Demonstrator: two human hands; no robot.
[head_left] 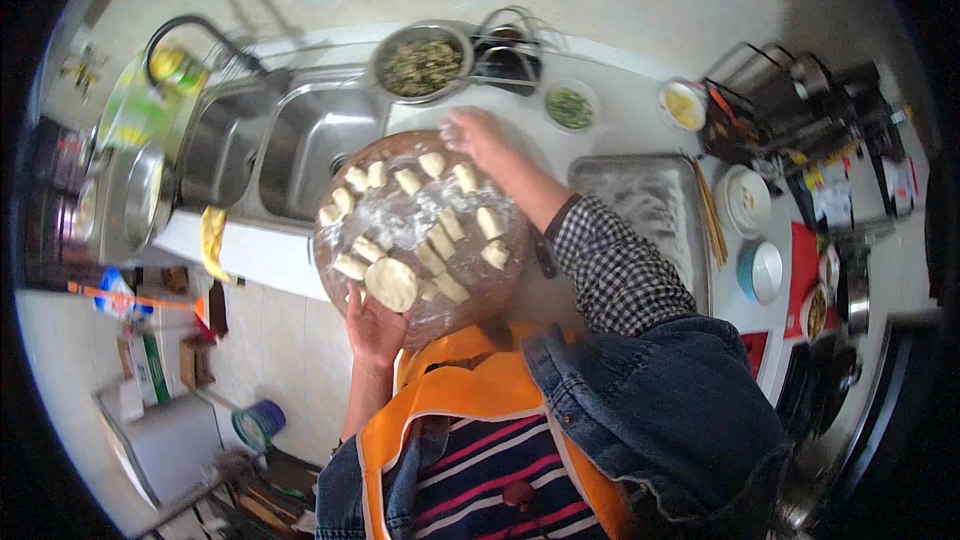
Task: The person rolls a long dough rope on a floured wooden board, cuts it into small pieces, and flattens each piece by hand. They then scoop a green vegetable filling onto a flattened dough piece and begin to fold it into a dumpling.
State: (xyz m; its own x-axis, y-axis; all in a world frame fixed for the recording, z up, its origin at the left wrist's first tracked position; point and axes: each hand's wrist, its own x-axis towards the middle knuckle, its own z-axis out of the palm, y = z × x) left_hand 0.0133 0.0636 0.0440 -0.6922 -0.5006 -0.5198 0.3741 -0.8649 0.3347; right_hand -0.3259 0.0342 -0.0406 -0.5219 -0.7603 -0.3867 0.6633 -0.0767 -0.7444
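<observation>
A flat round dough wrapper (391,284) rests on the fingers of my left hand (377,326), at the near left edge of a floured round wooden board (397,221). Several short cut pieces of dough (430,258) lie scattered over the board, dusted with white flour. Past the board's far edge hovers my right hand (471,136), its fingers blurred; whether they pinch anything is unclear. A steel bowl of chopped green and brown filling (421,64) stands just beyond it. To the right of the board, a knife with a dark handle (545,259) lies partly under my right forearm.
A double steel sink (322,142) with a black faucet (196,21) is at the left. On the right are a floured metal tray (637,232), chopsticks (709,214) and bowls (760,272). A plate of chopped greens (570,106) and a wire rack (508,52) stand behind.
</observation>
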